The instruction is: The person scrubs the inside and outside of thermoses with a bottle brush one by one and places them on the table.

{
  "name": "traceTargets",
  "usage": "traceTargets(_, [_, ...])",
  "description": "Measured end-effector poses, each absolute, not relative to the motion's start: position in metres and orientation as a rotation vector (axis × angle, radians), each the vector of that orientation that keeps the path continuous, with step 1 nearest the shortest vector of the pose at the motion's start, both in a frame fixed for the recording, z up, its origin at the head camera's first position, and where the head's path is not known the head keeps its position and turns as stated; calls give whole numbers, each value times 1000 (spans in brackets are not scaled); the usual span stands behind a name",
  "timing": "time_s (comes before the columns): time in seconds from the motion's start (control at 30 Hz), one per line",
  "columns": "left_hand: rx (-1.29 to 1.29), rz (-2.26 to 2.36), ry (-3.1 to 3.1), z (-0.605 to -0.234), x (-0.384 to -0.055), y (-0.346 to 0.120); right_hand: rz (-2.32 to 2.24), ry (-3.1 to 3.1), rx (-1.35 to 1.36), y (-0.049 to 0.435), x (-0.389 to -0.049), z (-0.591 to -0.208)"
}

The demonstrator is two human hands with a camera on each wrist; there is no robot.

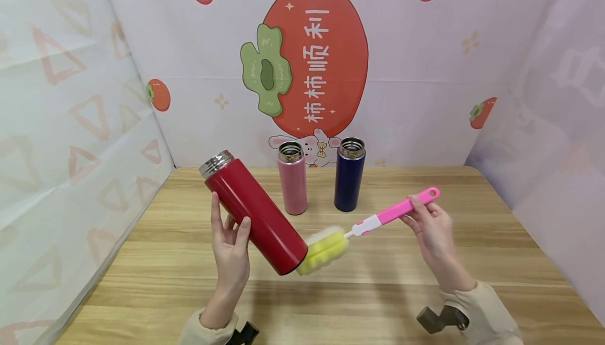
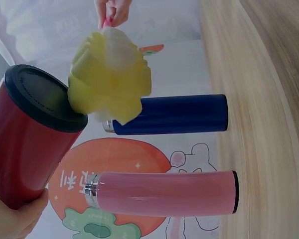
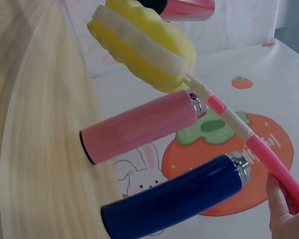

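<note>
My left hand point(image 1: 231, 250) grips a red thermos bottle point(image 1: 257, 213) around its middle, tilted so its steel neck points up and left. Between the fingers and thumb of my right hand point(image 1: 432, 229) is the pink handle of a bottle brush point(image 1: 399, 210). Its yellow and white sponge head point(image 1: 326, 250) overlaps the bottle's base in the head view. The left wrist view shows the black base point(image 2: 45, 97) of the red bottle right beside the sponge head point(image 2: 112, 74). In the right wrist view the brush's white and pink shaft point(image 3: 234, 122) runs down to my fingers.
Behind my hands, a pink bottle point(image 1: 294, 187) and a dark blue bottle point(image 1: 350, 177) stand upright and uncapped on the wooden table point(image 1: 165, 303). A printed cloth backdrop point(image 1: 406, 72) rises along the table's far edge, with more cloth at both sides.
</note>
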State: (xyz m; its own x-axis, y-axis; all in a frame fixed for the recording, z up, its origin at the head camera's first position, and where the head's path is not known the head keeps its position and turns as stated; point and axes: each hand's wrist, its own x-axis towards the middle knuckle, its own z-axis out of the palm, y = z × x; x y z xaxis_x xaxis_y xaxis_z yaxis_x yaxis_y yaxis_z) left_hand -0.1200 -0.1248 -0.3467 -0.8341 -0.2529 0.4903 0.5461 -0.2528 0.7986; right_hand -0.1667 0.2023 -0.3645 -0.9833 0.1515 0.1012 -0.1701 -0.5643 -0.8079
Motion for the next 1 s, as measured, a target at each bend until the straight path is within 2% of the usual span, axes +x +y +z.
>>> traceTargets(0.23, [-385, -2112, -1497, -348, -123, -123, 2575, -1518, -83, 183, -163, -362])
traceTargets(0.33, [-381, -2094, -1503, -349, -124, -122, 2595, -1523, -54, 181, -168, -373])
traceTargets(0.47, [-396, -2061, -1510, -351, -126, -122, 2595, -1534, 54, 194, -195, -425])
traceTargets(0.6, [-404, -2032, -1523, -353, -128, -123, 2649, -1482, 127, 205, -211, -455])
traceTargets(0.73, [-400, -2010, -1544, -355, -131, -125, 2630, -1484, 146, 198, -195, -432])
traceTargets(0.83, [-390, -2004, -1557, -357, -132, -128, 2569, -1543, 58, 190, -176, -401])
traceTargets(0.93, [-370, -1995, -1578, -358, -134, -132, 2551, -1518, 64, 197, -174, -396])
traceTargets(1.0, [-358, -1987, -1592, -359, -135, -136, 2552, -1441, 127, 209, -181, -407])
